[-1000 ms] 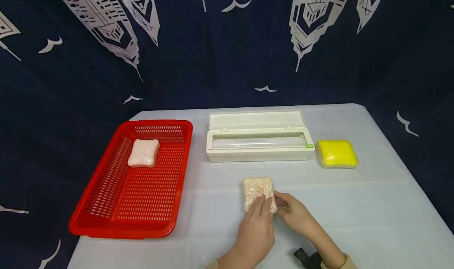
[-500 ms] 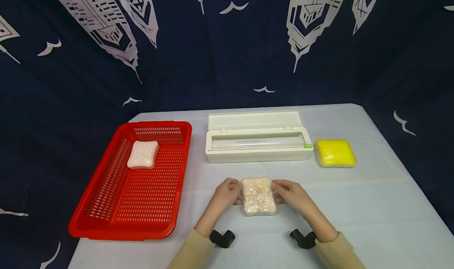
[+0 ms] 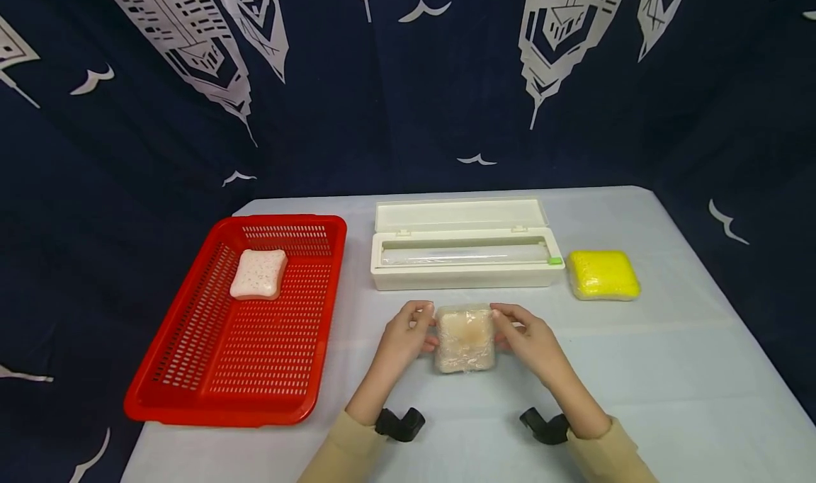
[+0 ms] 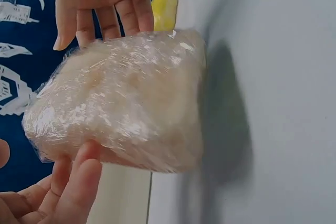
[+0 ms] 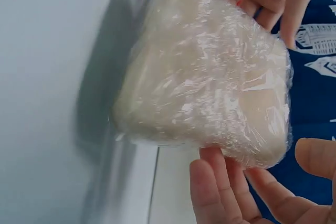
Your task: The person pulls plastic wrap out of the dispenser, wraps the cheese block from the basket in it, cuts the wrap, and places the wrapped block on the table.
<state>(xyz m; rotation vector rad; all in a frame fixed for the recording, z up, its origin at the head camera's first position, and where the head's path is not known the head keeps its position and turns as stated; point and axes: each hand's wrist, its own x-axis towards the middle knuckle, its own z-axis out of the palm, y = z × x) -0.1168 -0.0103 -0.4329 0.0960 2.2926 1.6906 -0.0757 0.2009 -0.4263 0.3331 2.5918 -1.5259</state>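
A beige, sponge-like block wrapped in clear film (image 3: 465, 340) is held between both hands, raised off the white table with its shadow beside it. My left hand (image 3: 404, 334) holds its left side; in the left wrist view the fingertips (image 4: 88, 156) touch the film while the thumb stands apart. My right hand (image 3: 529, 341) holds the opposite side, and the right wrist view shows its fingers (image 5: 207, 182) bent against the wrapped edge, thumb apart. Crinkled film covers the face of the block (image 5: 194, 77). Some fingers are hidden behind it in the head view.
Behind the hands lies a white film dispenser box (image 3: 468, 279), lid raised, a clear roll inside. To its right sits a yellow film-wrapped block (image 3: 603, 275). A red basket (image 3: 325, 313) at left holds a pinkish-white speckled block (image 3: 258, 275). Dark patterned cloth hangs behind the table.
My left hand went from the top of the wrapped block to its left side. Both hands then raised and tilted the block, moving it slightly away from me.
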